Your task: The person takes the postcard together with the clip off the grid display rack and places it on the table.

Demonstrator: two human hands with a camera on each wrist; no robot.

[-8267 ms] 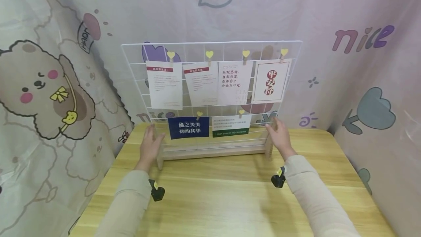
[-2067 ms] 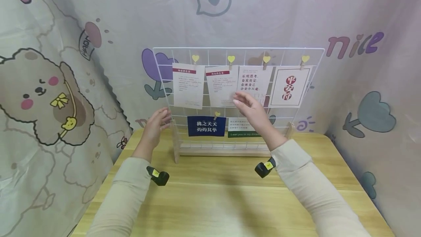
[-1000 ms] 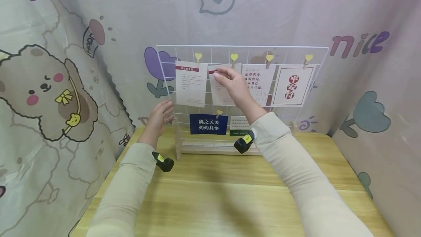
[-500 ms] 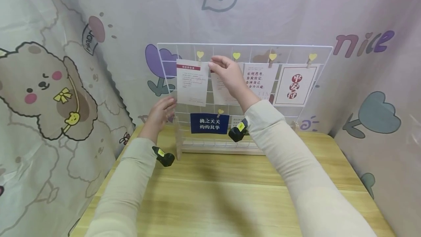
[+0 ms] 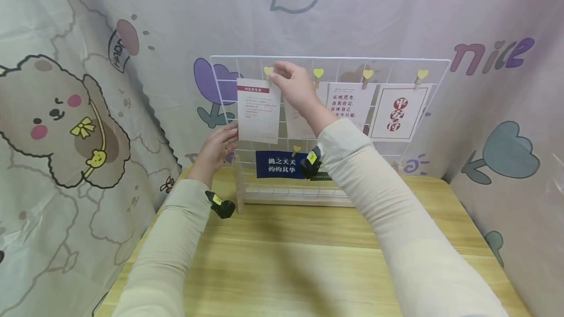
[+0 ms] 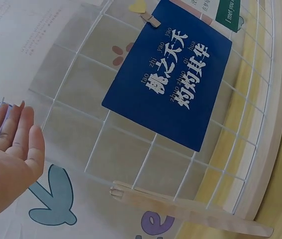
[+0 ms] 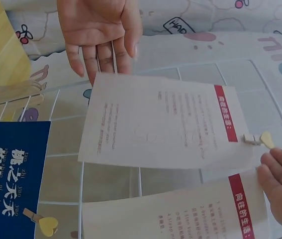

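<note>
My left hand (image 5: 216, 149) is at the left side of the white wire grid (image 5: 328, 57); its fingers, fairly straight and relaxed in the right wrist view, reach behind the lower edge of the leftmost white card (image 5: 258, 116). Whether they touch the wire I cannot tell. My right hand (image 5: 296, 87) is raised to the top of that card, beside its small wooden clip (image 7: 252, 140) with a yellow heart. A small gap separates fingertips from clip in the right wrist view. Behind the right hand, the second red-banded card (image 7: 175, 219) is partly hidden.
Two more cards, one with red circles (image 5: 399, 111), hang along the upper row. Lower down hang a blue card (image 6: 165, 79) and a green-and-white one (image 6: 228, 14). The grid stands in a wooden base (image 5: 299, 201) on a wooden table (image 5: 273, 258), before a printed curtain.
From the grid's lower right side, my right hand has crossed left and risen past the second card to the first card's clip. My left hand has crept slightly upward. The grid appears further right.
</note>
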